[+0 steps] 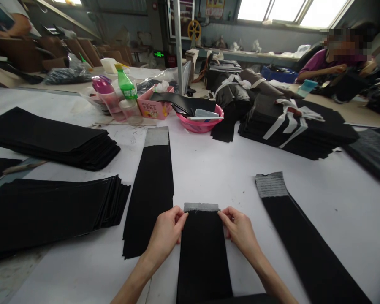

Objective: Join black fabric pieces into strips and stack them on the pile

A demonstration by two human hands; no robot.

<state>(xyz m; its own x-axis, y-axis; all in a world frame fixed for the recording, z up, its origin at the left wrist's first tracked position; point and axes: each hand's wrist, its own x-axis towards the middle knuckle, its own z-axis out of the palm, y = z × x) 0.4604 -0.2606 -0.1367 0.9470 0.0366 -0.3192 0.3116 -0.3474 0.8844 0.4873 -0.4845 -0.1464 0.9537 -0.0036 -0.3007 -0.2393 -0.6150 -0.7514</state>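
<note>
A long black fabric strip (pixel 203 253) with a grey band at its far end lies on the white table (pixel 215 169) right in front of me. My left hand (pixel 166 231) pinches its upper left edge with curled fingers. My right hand (pixel 239 228) pinches the upper right edge the same way. A second black strip with a grey end (pixel 150 190) lies flat to the left, touching nothing. A third black strip (pixel 304 240) runs diagonally on the right.
Two stacks of black pieces (pixel 50 139) (pixel 47 211) fill the left side. Tied black bundles (pixel 291 126) sit at the back right. A pink basin (pixel 201 120), pink box (pixel 153 105) and green bottle (pixel 126 84) stand behind. A seated person (pixel 335 63) works at far right.
</note>
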